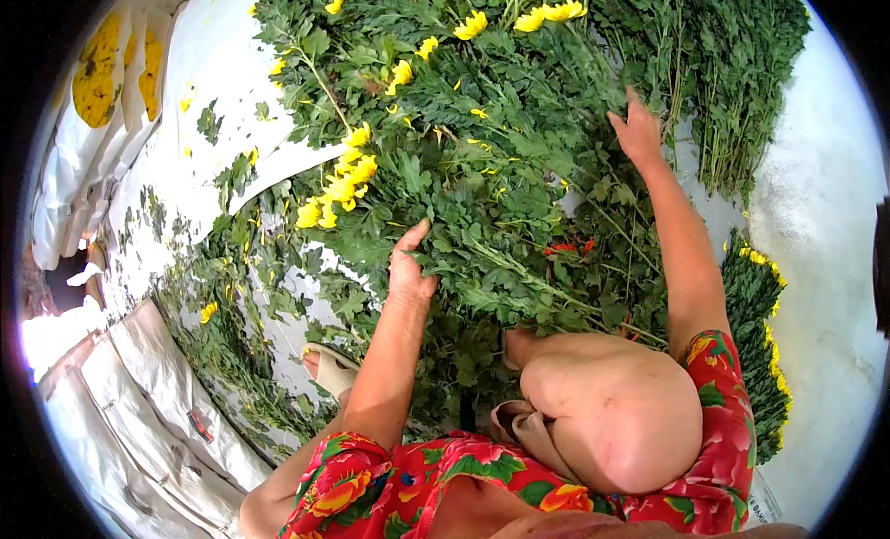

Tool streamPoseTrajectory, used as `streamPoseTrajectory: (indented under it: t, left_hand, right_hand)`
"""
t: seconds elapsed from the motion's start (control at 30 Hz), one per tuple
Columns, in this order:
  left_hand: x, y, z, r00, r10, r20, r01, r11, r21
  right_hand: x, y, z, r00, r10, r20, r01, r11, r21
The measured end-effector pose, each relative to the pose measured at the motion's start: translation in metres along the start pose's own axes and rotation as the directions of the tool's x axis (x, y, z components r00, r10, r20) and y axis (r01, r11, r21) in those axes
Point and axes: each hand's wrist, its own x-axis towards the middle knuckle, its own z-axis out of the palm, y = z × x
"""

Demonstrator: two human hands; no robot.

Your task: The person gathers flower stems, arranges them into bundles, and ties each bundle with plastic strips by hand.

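Observation:
My left hand [411, 272] is closed around a bunch of leafy chrysanthemums [482, 247]. Its yellow flower heads [341, 189] lie to the upper left, and its bare stem ends point down to the right. Farther up on the right, my right hand [640, 134] reaches into the heap of chrysanthemums [547, 103]. Its thumb and forefinger are at a leafy chrysanthemum stem [603, 71], which is blurred by motion; the other fingers are mostly hidden.
More chrysanthemum stems [742, 94] lie at the upper right, and a yellow-edged stack [765, 354] is by my right elbow. Loose leaves [232, 317] litter the white sheet [209, 57]. White wrapped bundles [139, 400] stand at left. My bent knee [612, 409] is close below.

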Motion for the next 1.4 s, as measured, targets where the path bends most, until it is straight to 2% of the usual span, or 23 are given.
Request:
streamPoseTrajectory:
  t: [0.07, 0.1, 0.17, 0.2, 0.23, 0.3, 0.37, 0.4, 0.43, 0.47, 0.57, 0.6, 0.63, 0.7, 0.77, 0.8, 0.83, 0.9, 0.93, 1.03, 1.23, 1.3, 1.4]
  left_hand:
    - [-0.004, 0.003, 0.006, 0.999, -0.012, -0.033, 0.012, 1.0, 0.005]
    - [-0.005, 0.003, 0.008, 0.997, -0.026, -0.069, 0.026, 1.0, 0.007]
    - [0.002, 0.001, -0.002, 1.0, -0.018, 0.012, 0.018, 1.0, -0.003]
    - [0.005, 0.001, -0.004, 1.0, -0.021, 0.015, 0.021, 1.0, -0.012]
    - [0.007, 0.0, -0.007, 1.0, -0.024, 0.015, 0.024, 0.999, -0.021]
    - [0.007, 0.0, -0.006, 1.0, -0.02, 0.017, 0.02, 1.0, -0.011]
    - [0.006, 0.001, -0.002, 0.999, -0.032, -0.005, 0.032, 0.999, -0.011]
    - [0.004, 0.001, 0.001, 0.999, -0.031, -0.007, 0.031, 0.999, -0.012]
    - [0.001, 0.003, 0.003, 0.999, -0.04, -0.029, 0.041, 0.999, 0.011]
    - [-0.001, 0.004, 0.006, 0.998, -0.048, -0.051, 0.05, 0.998, 0.035]
    - [0.001, 0.003, 0.004, 0.998, -0.057, -0.034, 0.058, 0.998, 0.022]
    - [0.0, 0.003, 0.003, 0.998, -0.056, -0.037, 0.057, 0.998, 0.02]
    - [-0.001, 0.003, 0.002, 0.998, -0.054, -0.031, 0.055, 0.998, 0.023]
    - [-0.002, 0.002, 0.001, 0.998, -0.053, -0.029, 0.054, 0.998, 0.026]
    - [0.002, 0.0, 0.002, 0.992, -0.055, -0.112, 0.058, 0.998, 0.024]
    - [0.001, 0.0, 0.005, 0.996, -0.042, -0.078, 0.045, 0.998, 0.036]
    - [-0.001, 0.001, 0.008, 0.996, -0.042, -0.079, 0.045, 0.998, 0.034]
    - [-0.004, 0.002, 0.012, 1.0, -0.029, -0.003, 0.029, 0.997, 0.073]
    - [-0.002, 0.003, 0.011, 0.999, -0.039, 0.016, 0.038, 0.997, 0.068]
    - [-0.001, 0.001, 0.008, 0.998, -0.062, -0.024, 0.063, 0.998, 0.026]
    - [0.004, -0.004, 0.005, 0.999, -0.035, -0.012, 0.035, 0.999, 0.007]
    - [0.003, -0.003, 0.01, 0.999, -0.037, 0.02, 0.037, 0.999, 0.037]
    - [-0.005, 0.003, 0.014, 1.0, -0.02, 0.015, 0.019, 0.999, 0.034]
  right_hand:
    - [0.003, 0.008, 0.01, 0.99, 0.08, 0.118, -0.124, 0.89, 0.438]
    - [0.003, 0.009, 0.01, 0.99, 0.081, 0.118, -0.125, 0.891, 0.436]
    - [0.004, 0.006, 0.005, 0.971, -0.07, -0.23, 0.16, 0.903, 0.399]
    - [0.002, 0.0, -0.006, 0.995, -0.065, -0.08, 0.09, 0.928, 0.363]
    - [0.003, -0.003, -0.001, 0.995, -0.064, -0.081, 0.089, 0.928, 0.362]
    - [0.002, -0.007, 0.019, 0.954, -0.278, -0.11, 0.288, 0.953, 0.089]
    - [-0.002, -0.012, 0.025, 0.965, -0.258, -0.038, 0.259, 0.965, 0.036]
    - [0.0, -0.014, 0.024, 0.991, -0.079, 0.106, 0.072, 0.995, 0.064]
    - [0.002, -0.016, 0.022, 0.963, 0.099, 0.25, -0.119, 0.991, 0.065]
    - [0.007, -0.016, 0.012, 0.912, 0.166, 0.374, -0.226, 0.966, 0.123]
    - [0.005, -0.008, 0.01, 0.902, 0.143, 0.407, -0.263, 0.93, 0.257]
    - [-0.002, -0.007, 0.007, 0.955, 0.107, 0.278, -0.195, 0.929, 0.314]
    - [-0.005, -0.007, 0.003, 0.954, 0.101, 0.281, -0.191, 0.93, 0.314]
    - [-0.009, -0.008, -0.001, 0.994, -0.096, 0.051, 0.065, 0.905, 0.42]
    - [-0.004, -0.021, 0.002, 0.989, -0.144, 0.042, 0.111, 0.889, 0.445]
    - [0.0, -0.03, 0.004, 0.981, -0.193, 0.029, 0.157, 0.87, 0.467]
    - [0.002, -0.042, 0.007, 0.98, -0.194, 0.03, 0.158, 0.871, 0.466]
    - [0.006, -0.065, 0.017, 0.975, -0.151, 0.161, 0.094, 0.945, 0.314]
    - [0.013, -0.072, 0.02, 0.923, -0.122, 0.365, 0.033, 0.97, 0.24]
    - [0.014, -0.076, 0.031, 0.946, -0.058, 0.319, -0.076, 0.917, 0.392]
    - [0.007, -0.085, 0.022, 0.955, -0.088, 0.282, -0.005, 0.949, 0.314]
    - [0.013, -0.083, 0.023, 0.947, -0.086, 0.31, -0.045, 0.92, 0.39]
    - [0.016, -0.071, -0.014, 0.988, -0.055, 0.142, -0.011, 0.905, 0.426]
